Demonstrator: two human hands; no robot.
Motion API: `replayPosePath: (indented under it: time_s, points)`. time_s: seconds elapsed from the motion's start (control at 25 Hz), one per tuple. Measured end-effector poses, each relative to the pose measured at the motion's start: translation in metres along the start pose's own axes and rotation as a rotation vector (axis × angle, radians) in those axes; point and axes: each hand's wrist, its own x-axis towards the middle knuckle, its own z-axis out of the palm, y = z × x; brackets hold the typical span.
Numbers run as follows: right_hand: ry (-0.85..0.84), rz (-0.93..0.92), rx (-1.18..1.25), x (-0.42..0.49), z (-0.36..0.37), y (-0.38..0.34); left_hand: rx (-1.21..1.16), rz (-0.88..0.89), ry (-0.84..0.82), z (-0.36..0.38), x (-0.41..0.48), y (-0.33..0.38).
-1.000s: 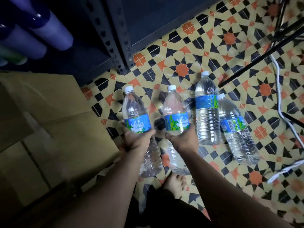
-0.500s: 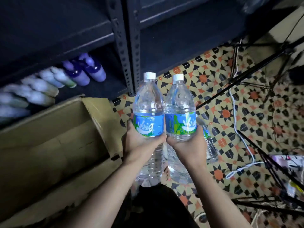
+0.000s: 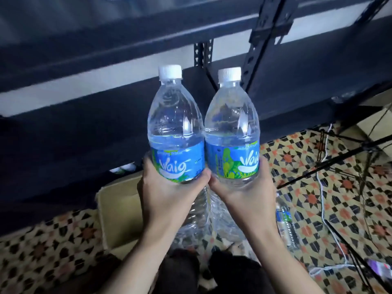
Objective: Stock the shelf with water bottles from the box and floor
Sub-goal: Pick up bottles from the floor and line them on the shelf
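the left grip point(image 3: 167, 194), a bare hand, was wrapped round the lower label of the left bottle point(image 3: 176, 124), thumb across the front. the right grip point(image 3: 248, 194) held the right bottle point(image 3: 232, 128) the same way. both bottles stood upright, long axes near vertical, white caps on top and bases hanging below the wrists. their sides touched at the shoulder and the two thumbs met between them.

the shelf point(image 3: 118, 45) lay ahead of and above the grips. its dark front rail crossed the view behind the caps, and a perforated upright point(image 3: 203, 54) stood just behind the left bottle's cap. the two grips were level, neither plainly nearer the shelf. i judged the coming move to be a push forward and up, bases set down on a board, and the upright between the bays was the thing to steer round.

each bottle was sealed and held clear water up to just above its label. the box point(image 3: 118, 211) sat on the floor point(image 3: 307, 166) just below and left of the left grip. only one pale corner of it showed, and what it held was hidden. one more bottle point(image 3: 285, 221) seemed to lie on its side on the floor, just right of the right forearm, though blur left its pose unsure. by that count the stocking was partway done.
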Motion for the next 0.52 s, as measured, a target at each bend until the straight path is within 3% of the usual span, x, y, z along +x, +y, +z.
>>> replayPosePath:
  time_s: [0.24, 0.52]
  points:
    - [-0.047, -0.237, 0.067, -0.014, 0.002, -0.124, -0.136, 0.176, 0.226, -0.086, 0.006, 0.082]
    - [-0.121, -0.444, 0.142, -0.012, 0.019, -0.210, -0.201, 0.283, 0.366, -0.146, 0.030, 0.128]
